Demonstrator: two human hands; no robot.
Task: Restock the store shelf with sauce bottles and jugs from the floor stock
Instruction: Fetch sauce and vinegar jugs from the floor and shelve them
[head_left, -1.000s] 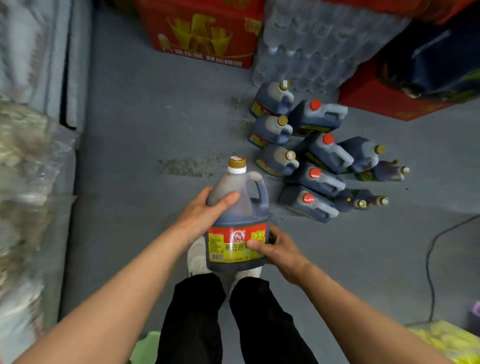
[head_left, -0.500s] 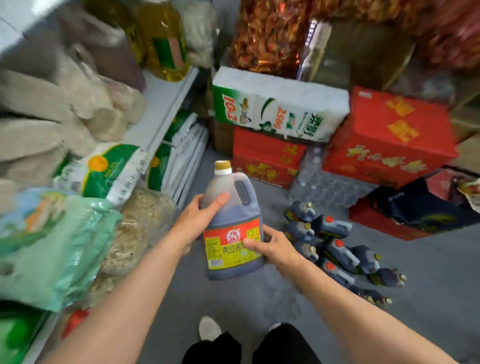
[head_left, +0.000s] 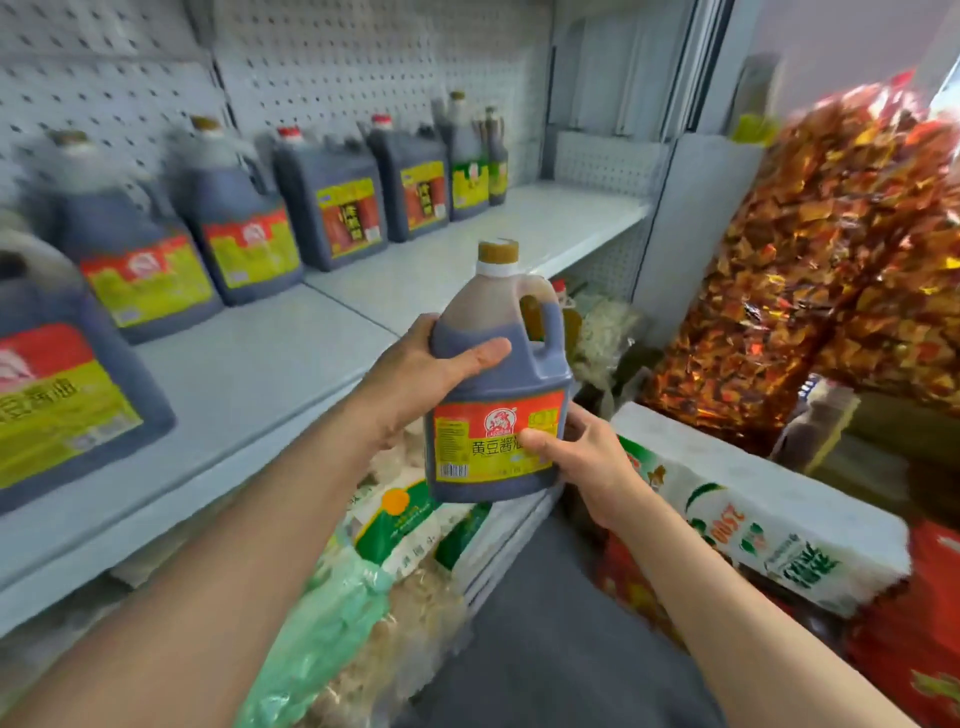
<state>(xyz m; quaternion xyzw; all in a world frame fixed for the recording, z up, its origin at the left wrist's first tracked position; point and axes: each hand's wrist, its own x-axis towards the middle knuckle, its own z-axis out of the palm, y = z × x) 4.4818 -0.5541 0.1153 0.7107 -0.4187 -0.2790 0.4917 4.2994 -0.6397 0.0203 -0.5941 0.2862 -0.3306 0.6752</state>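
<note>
Two hands: my left hand (head_left: 415, 374) grips the jug (head_left: 498, 384) shoulder, right hand (head_left: 582, 457) its base.
Jug: mid-air, off the shelf (head_left: 291, 364) edge.
Risk: bumping the shelved jugs (head_left: 244, 228) beyond my left hand.

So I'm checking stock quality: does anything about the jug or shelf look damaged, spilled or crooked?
Nothing stands out. The jug is capped and held about upright by the left hand and right hand; the shelf jugs stand upright, with no spill visible.
</note>
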